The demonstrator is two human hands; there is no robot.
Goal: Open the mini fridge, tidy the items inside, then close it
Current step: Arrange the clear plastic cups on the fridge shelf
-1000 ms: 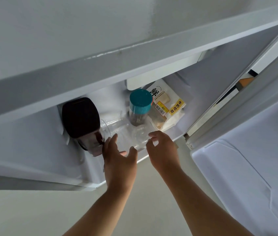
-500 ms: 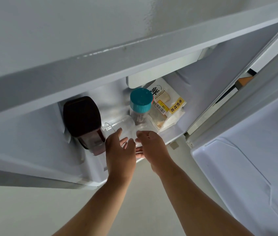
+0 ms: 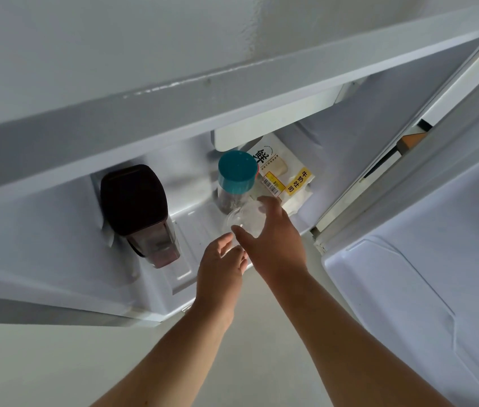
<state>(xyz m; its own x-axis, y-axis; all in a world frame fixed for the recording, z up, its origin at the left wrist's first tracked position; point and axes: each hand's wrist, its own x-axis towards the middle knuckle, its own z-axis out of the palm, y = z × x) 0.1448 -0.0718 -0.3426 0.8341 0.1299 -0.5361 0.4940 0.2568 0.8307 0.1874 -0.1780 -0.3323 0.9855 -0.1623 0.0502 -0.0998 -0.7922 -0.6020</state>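
Observation:
The white mini fridge point(image 3: 56, 230) stands open below me. On its floor a container with a dark brown lid point(image 3: 134, 198) stands at the left. A jar with a teal lid point(image 3: 237, 171) stands in the middle. Behind the jar a bag of bread with a yellow label point(image 3: 285, 171) leans at the right. My right hand point(image 3: 273, 239) is closed around a clear plastic cup point(image 3: 245, 220), held just in front of the teal jar. Beside it at the fridge's front edge, my left hand point(image 3: 219, 268) hovers with fingers apart and holds nothing.
The fridge door point(image 3: 423, 274) is swung open at the right, its white inner liner facing me. The fridge's top panel point(image 3: 203, 92) overhangs the opening. Pale floor point(image 3: 56, 362) lies beneath my arms.
The clear cup lay on its side on the fridge floor under both hands. My right hand now grips it and has carried it right, toward the teal jar. My left hand has let go.

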